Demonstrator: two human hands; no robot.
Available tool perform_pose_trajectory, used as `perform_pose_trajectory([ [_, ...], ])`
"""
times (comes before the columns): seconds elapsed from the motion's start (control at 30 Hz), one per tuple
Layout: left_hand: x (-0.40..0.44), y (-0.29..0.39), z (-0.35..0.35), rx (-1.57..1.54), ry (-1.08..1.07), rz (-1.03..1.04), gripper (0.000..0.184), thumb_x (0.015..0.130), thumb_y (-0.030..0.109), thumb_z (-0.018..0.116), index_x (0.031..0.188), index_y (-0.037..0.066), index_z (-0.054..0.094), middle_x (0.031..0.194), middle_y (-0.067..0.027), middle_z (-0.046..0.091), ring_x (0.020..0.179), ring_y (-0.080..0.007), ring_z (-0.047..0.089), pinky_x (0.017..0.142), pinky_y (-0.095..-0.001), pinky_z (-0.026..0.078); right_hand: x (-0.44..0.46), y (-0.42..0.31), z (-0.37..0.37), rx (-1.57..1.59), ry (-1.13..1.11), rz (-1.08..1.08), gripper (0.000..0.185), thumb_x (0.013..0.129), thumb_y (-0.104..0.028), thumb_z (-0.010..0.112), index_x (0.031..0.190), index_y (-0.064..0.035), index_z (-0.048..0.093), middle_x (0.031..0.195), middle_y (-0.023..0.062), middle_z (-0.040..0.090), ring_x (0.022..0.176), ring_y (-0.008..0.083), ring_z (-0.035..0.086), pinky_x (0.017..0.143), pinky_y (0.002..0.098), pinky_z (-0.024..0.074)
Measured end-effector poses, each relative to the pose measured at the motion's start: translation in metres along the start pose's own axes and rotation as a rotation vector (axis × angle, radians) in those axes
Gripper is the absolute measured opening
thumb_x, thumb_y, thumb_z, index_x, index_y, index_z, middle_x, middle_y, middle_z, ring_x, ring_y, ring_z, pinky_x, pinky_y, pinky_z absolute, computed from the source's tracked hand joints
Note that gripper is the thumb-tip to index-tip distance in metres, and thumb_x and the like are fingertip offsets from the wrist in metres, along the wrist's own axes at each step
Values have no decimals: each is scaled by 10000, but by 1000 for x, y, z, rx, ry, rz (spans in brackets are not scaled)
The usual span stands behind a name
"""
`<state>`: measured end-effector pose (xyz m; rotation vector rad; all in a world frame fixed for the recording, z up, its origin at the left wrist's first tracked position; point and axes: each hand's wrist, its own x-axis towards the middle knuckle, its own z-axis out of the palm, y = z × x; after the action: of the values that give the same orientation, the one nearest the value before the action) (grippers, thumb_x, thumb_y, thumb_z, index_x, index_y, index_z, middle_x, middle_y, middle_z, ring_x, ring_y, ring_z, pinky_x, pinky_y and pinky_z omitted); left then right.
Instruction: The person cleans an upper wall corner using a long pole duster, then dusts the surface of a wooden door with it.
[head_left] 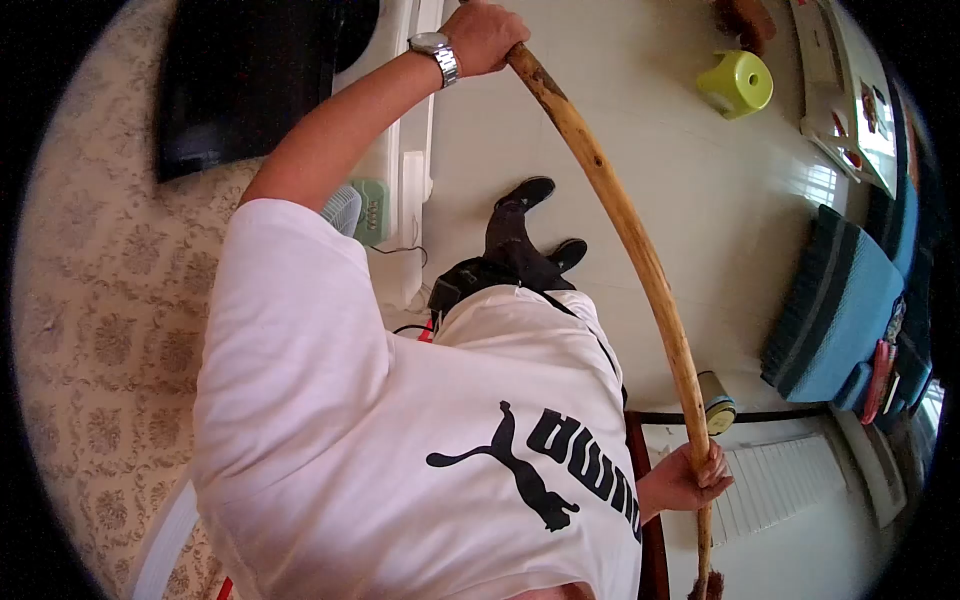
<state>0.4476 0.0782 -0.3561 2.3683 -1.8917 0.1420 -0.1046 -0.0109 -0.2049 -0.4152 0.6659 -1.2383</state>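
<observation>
My left hand [487,38], with a silver watch on its wrist, is closed around the far end of a long, curved wooden stick [625,215]. The stick runs down the right side of my body, and dark knots show on its surface. Lower along it, my right hand [690,478] has its fingers wrapped around the shaft. Beyond that hand, a reddish-brown tuft [708,586] shows near the stick's end at the bottom edge. The stick passes in front of my white shirt's [470,400] right side, over the pale floor.
A yellow-green stool [745,85] stands on the tiled floor [610,80]. To the left are a black television [240,90] and a green fan base [372,210]. A blue-covered seat [835,300] is at the right, with a cylindrical container [716,402] near the stick.
</observation>
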Motion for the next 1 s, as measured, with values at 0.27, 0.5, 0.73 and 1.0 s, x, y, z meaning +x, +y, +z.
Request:
perform_pose_trajectory([
  [0.27, -11, -2, 4, 168, -151, -75, 145, 650, 147, 672, 738, 135, 557, 773, -41, 568, 760, -242, 590, 675, -398, 450, -2, 5, 17, -32, 93, -159, 325, 874, -148, 533, 610, -137, 344, 573, -22, 315, 553, 129, 366, 701, 278, 380],
  [0.5, -26, 0, 18, 18, -153, -65, 150, 648, 127, 656, 759, 115, 556, 745, -53, 567, 748, -271, 591, 678, -424, 462, -10, -34, 47, -159, 108, -546, 268, 784, -127, 646, 670, -127, 404, 601, -21, 373, 601, 115, 438, 731, 321, 418],
  [0.73, -47, 37, 21, 74, -281, -224, 190, 725, 186, 633, 832, 60, 539, 738, -122, 595, 713, -291, 611, 635, -426, 480, -3, -111, 37, -211, -392, -418, 401, 894, -271, 475, 524, -133, 405, 411, -38, 355, 427, 99, 407, 592, 265, 408],
  [1.0, -216, 126, 44, -626, -1047, -268, 383, 637, 371, 612, 704, -6, 621, 582, -126, 596, 522, -258, 587, 505, -398, 474, 2, -107, 77, -107, -570, -546, 393, 915, -350, 431, 586, -134, 444, 459, -51, 405, 368, 112, 388, 430, 279, 410],
])
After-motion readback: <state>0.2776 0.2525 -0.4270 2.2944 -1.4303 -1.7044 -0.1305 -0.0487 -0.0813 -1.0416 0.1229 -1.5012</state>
